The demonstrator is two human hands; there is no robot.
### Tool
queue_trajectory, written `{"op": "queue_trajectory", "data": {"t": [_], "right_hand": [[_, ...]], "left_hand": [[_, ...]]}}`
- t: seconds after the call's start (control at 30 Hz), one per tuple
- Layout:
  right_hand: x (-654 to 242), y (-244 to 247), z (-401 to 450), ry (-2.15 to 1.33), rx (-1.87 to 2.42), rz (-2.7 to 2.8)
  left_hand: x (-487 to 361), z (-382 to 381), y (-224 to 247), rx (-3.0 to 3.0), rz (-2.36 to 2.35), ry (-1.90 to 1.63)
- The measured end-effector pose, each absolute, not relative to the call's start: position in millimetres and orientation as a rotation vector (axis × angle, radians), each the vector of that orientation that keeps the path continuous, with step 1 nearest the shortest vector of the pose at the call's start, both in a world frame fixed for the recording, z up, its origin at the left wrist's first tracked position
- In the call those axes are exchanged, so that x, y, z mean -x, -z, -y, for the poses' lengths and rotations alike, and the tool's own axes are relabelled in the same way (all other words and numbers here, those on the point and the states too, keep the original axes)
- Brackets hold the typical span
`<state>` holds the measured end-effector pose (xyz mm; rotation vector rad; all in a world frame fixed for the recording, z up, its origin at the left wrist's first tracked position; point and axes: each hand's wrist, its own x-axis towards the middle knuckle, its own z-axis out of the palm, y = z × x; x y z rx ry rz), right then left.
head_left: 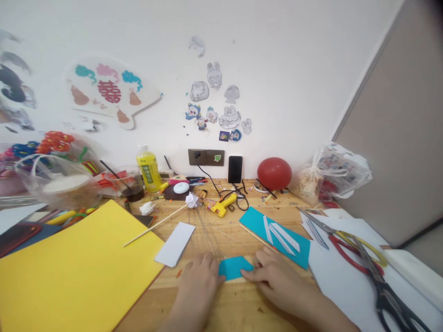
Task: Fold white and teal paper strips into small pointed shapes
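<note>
A small folded piece of blue paper (236,268) lies on the wooden table at the front middle. Its upper right corner slants. My left hand (200,282) is closed at its left edge, the thumb against the paper and the fingers curled down. At the right end my right hand (277,275) presses a fingertip on the edge, its other fingers bent in. Left of the blue paper lies a white paper strip (175,244). A longer blue sheet (252,221) with several folded white strips (284,237) on it is beyond my right hand.
A yellow sheet (86,263) covers the left side. Red-and-yellow-handled scissors (349,251) and black scissors (387,295) lie on white paper at right. Behind are a yellow glue gun (223,205), a stick with crumpled paper (155,224), a bottle (148,168), a phone (235,169) and a red balloon (274,173).
</note>
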<state>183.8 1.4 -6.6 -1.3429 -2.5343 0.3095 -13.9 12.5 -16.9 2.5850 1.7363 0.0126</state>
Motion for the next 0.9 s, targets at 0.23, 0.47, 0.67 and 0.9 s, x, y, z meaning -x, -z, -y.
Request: {"op": "queue_trajectory", "data": {"t": [0.23, 0.47, 0.67, 0.9], "right_hand": [[-201.6, 3.3, -2.0, -0.514, 1.328, 2.566], [-203.9, 4.4, -7.9, -0.637, 1.237, 2.326], [-182.5, -1.9, -1.2, -0.372, 1.106, 2.558], [-159.0, 17.2, 3.2, -0.304, 1.161, 2.589]], "left_hand": [[15.7, -12.8, 10.7, -2.533, -1.767, 0.029], [14.6, -14.7, 7.6, -2.548, -1.728, 0.042], [18.1, -17.9, 8.0, -2.589, -1.754, -0.038], [9.3, -1.8, 31.8, -2.828, -1.608, -0.102]]}}
